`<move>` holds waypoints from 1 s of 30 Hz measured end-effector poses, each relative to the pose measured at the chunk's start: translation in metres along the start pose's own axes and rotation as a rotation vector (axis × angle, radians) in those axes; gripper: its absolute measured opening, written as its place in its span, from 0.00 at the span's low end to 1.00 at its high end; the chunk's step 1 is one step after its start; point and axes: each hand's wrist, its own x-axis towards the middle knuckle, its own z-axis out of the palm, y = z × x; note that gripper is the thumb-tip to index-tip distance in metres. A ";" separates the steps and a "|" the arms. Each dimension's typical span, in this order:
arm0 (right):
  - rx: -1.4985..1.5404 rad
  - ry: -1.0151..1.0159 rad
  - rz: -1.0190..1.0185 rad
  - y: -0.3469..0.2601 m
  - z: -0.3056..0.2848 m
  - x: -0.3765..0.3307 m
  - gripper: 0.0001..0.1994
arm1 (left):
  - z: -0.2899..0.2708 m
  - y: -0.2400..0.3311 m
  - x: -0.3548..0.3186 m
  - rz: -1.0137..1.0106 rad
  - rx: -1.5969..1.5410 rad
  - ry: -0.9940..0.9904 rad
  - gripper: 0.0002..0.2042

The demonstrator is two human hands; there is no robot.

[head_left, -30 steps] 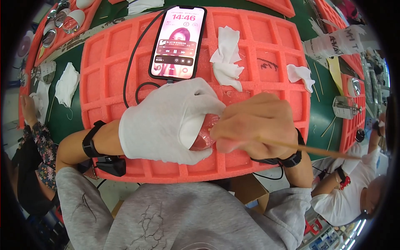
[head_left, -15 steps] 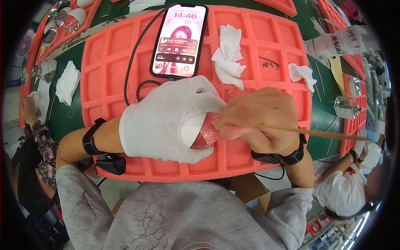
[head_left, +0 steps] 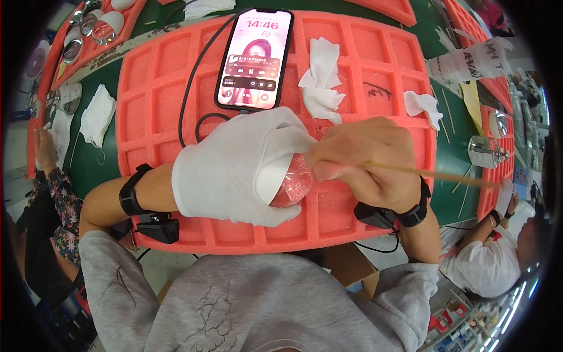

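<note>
The white-gloved left hand is cupping a clear, round, white-sided object; just beside it, the bare right hand is pinching a thin, tan wooden stick.

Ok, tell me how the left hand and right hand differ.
The left hand wears a white glove; the right hand is bare. The left hand cups a clear rounded piece; the right hand grips a thin stick. Both have black straps at the wrist.

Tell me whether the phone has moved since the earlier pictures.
No; the phone lies over the same compartments of the pink foam tray, shifted neither way.
</note>
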 end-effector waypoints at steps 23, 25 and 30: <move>0.660 0.655 0.893 -0.086 0.085 -0.047 0.04 | 0.007 0.003 -0.004 0.199 0.344 0.032 0.33; 0.449 0.568 0.814 -0.078 0.091 -0.051 0.04 | 0.007 0.005 -0.003 0.173 0.341 0.010 0.33; 0.542 0.552 0.912 -0.079 0.088 -0.053 0.04 | 0.014 0.002 -0.001 0.208 0.388 0.105 0.31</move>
